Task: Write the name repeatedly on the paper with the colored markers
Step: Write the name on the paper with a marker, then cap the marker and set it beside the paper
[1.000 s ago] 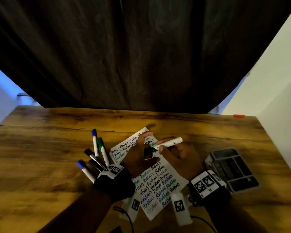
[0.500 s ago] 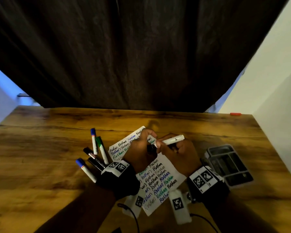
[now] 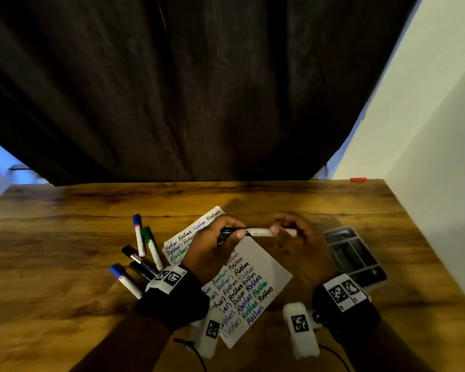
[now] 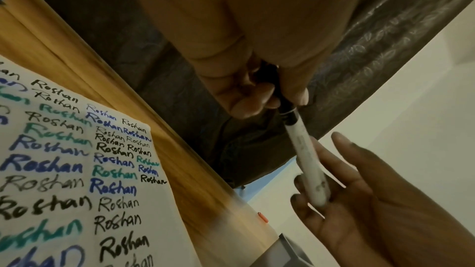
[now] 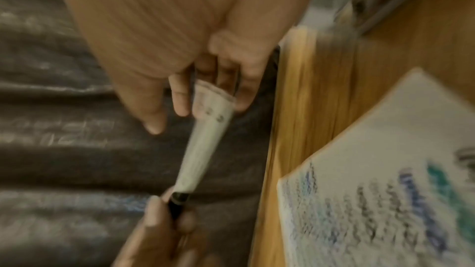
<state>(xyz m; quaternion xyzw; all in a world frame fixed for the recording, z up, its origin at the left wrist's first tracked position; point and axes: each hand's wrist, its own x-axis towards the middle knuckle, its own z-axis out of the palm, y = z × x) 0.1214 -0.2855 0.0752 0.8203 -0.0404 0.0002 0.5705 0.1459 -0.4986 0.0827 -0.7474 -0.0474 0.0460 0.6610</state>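
A marker (image 3: 261, 232) with a white barrel and a black cap end is held level above the paper (image 3: 263, 267), between both hands. My left hand (image 3: 235, 233) pinches the black cap end (image 4: 285, 107). My right hand (image 3: 278, 229) curls round the far end of the white barrel (image 5: 203, 149). The cap still meets the barrel. The paper lies tilted on the wooden table (image 3: 65, 237), covered with the name in black, blue and green (image 4: 64, 159). My hands hide its middle.
Several capped markers lie left of the paper: a blue one (image 3: 138, 232), a green one (image 3: 151, 245), a black one (image 3: 134, 257) and another blue one (image 3: 124, 279). A grey compartment tray (image 3: 352, 256) sits at the right. A dark curtain hangs behind the table.
The marker has turned from slanted to level. My right hand has slid to the right along the barrel, away from my left hand, which keeps hold of the black cap end.
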